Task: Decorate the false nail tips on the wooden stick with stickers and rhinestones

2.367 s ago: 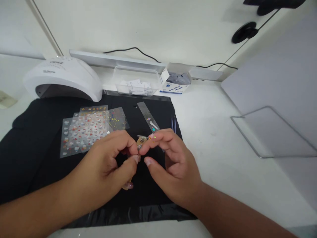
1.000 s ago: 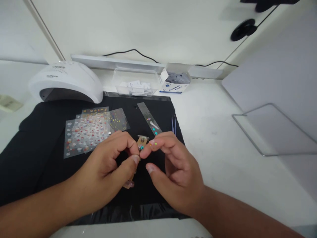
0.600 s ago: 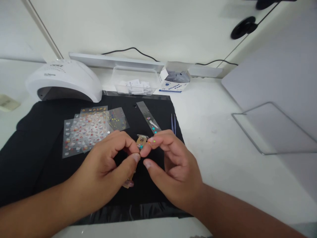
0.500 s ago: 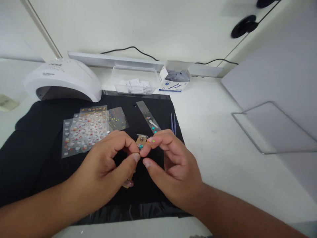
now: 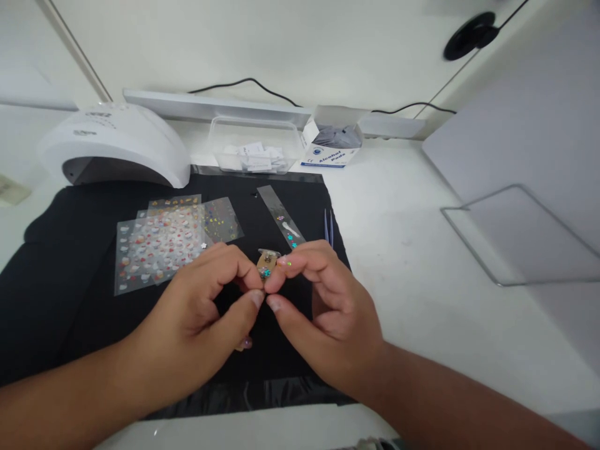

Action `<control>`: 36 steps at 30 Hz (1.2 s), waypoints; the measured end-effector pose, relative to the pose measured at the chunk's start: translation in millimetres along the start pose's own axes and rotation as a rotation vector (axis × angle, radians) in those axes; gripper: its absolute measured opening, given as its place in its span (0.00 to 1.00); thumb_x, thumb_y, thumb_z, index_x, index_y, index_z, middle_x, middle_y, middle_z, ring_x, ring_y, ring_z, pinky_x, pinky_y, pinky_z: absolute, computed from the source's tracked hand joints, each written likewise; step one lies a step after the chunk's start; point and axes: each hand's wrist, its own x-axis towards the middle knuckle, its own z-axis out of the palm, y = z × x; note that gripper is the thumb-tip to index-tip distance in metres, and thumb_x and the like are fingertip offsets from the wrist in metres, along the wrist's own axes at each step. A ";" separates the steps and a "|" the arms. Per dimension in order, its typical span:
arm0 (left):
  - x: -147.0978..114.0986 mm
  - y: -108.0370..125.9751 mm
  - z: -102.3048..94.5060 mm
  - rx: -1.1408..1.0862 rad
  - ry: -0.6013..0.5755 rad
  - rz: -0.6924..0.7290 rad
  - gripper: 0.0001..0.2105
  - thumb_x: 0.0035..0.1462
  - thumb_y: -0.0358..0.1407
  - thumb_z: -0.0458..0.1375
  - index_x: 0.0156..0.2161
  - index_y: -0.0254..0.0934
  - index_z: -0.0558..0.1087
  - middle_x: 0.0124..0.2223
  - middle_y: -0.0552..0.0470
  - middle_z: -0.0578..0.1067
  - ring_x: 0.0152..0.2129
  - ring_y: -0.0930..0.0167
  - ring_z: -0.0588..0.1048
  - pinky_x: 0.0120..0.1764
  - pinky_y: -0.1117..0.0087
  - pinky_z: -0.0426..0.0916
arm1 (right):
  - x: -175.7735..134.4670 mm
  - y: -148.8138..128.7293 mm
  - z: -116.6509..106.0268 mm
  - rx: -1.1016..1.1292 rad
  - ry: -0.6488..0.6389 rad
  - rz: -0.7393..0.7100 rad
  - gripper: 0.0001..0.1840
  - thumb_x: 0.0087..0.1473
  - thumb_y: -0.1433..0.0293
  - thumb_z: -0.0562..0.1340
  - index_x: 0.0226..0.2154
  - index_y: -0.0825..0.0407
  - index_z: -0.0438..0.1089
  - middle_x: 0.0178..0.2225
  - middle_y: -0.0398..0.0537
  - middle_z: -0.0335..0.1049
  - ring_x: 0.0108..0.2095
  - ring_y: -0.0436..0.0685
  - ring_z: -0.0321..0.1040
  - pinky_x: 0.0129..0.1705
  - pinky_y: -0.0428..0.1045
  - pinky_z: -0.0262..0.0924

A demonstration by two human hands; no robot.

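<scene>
My left hand (image 5: 213,297) pinches thumb to index finger at the near edge of a small tan decorated piece (image 5: 266,261) with a clear rim at its far end. A teal flower and pale bits sit on its face; its lower part is hidden behind my fingers. My right hand (image 5: 330,300) meets it from the right, index finger and thumb nearly together; what lies between those tips is hidden. Tiny shiny sequins (image 5: 286,263) cling to the right index finger. Another tan piece with a purplish end (image 5: 245,344) shows below my left thumb.
Sticker sheets (image 5: 159,244) lie on the black mat (image 5: 94,269). A clear strip with flowers (image 5: 276,212) and tweezers (image 5: 329,228) are beyond my right hand. A white lamp (image 5: 126,137), a clear tub (image 5: 220,147) with packets and an alcohol pads box (image 5: 330,155) stand behind.
My right thumb has closed in slightly toward the index fingertip. The tan piece stays between my hands. The whole view has shifted a little.
</scene>
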 end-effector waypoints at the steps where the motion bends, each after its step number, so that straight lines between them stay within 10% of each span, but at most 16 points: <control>1: 0.1 0.2 0.1 -0.016 -0.006 -0.008 0.06 0.61 0.29 0.53 0.33 0.40 0.69 0.30 0.56 0.70 0.27 0.73 0.73 0.27 0.73 0.71 | 0.2 0.0 0.1 -0.009 0.003 -0.003 0.17 0.50 0.80 0.61 0.39 0.45 0.62 0.31 0.40 0.72 0.40 0.56 0.70 0.48 0.60 0.63; 36: -0.4 -9.7 -19.0 0.208 0.023 0.232 0.09 0.58 0.28 0.53 0.36 0.40 0.75 0.33 0.54 0.77 0.34 0.68 0.73 0.39 0.64 0.66 | 7.5 4.2 -4.5 -0.008 -0.097 -0.068 0.16 0.47 0.80 0.61 0.38 0.48 0.64 0.26 0.39 0.69 0.37 0.55 0.68 0.45 0.56 0.64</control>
